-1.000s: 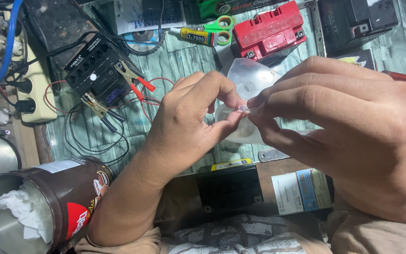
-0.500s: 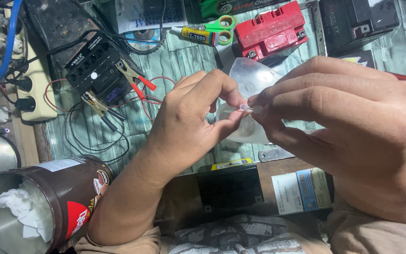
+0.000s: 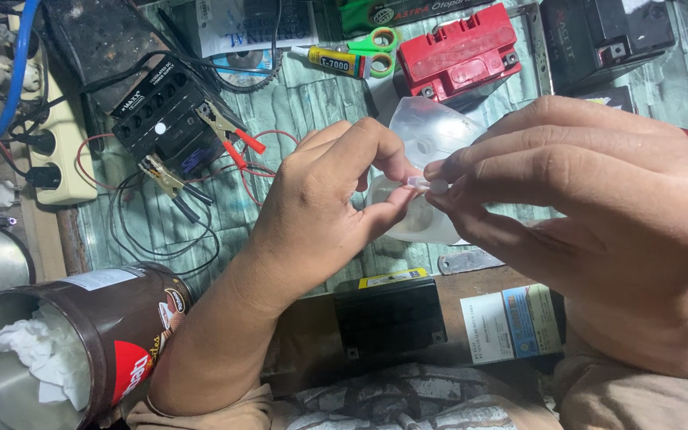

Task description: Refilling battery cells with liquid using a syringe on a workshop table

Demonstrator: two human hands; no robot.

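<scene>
At the bench's far edge sit a red battery (image 3: 457,49) and a yellow glue tube (image 3: 336,61); a brown tin (image 3: 81,350) stands near left. Left hand (image 3: 324,211) and right hand (image 3: 591,215) pinch 1 small clear piece (image 3: 417,184) between fingertips, above a translucent bag (image 3: 424,135).

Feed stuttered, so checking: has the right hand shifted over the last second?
Yes, slightly. The right hand has drifted right and a little down, judged against the red battery; its fingertips sit further from it, pinching the small clear piece.
</scene>
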